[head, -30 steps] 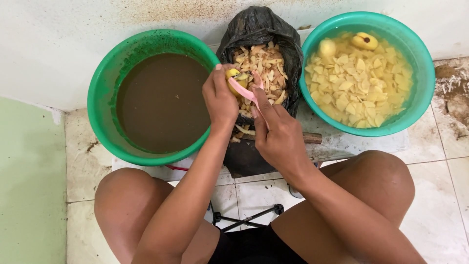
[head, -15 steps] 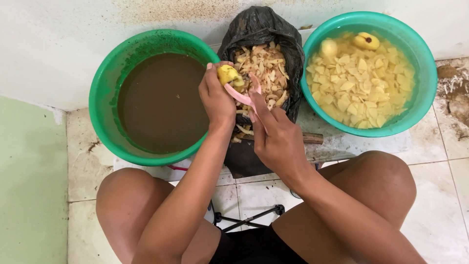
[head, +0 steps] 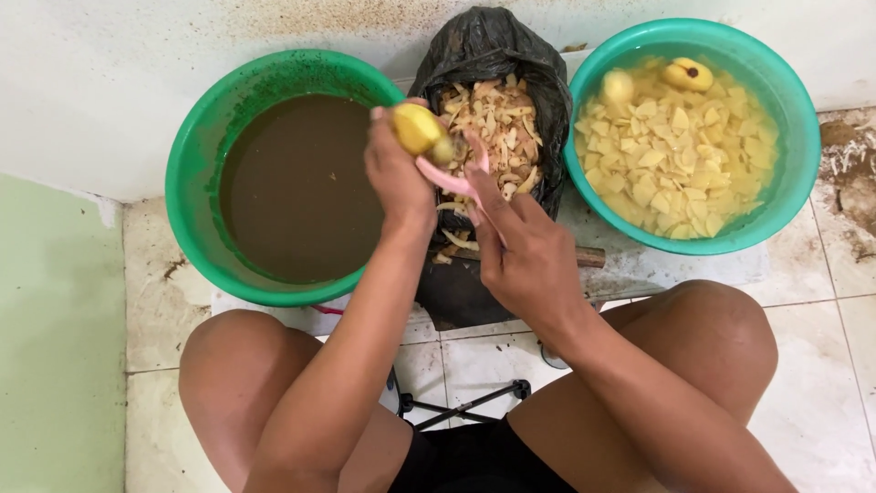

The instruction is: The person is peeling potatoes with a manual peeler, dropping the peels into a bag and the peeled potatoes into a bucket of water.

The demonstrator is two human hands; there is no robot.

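My left hand grips a small yellow potato, held up over the near edge of a black plastic bag full of pale peelings. My right hand holds a pink peeler, its head resting against the potato's right side. Both hands hover between two green basins.
A green basin of muddy brown water stands at the left. A teal basin at the right holds water, cut potato pieces and two whole peeled potatoes. A wooden-handled knife lies on a board below the bag. My bare knees frame the tiled floor; a white wall runs behind.
My left hand has turned and lifted the potato up and leftward, exposing more of its yellow surface. The peeler followed, staying against it.
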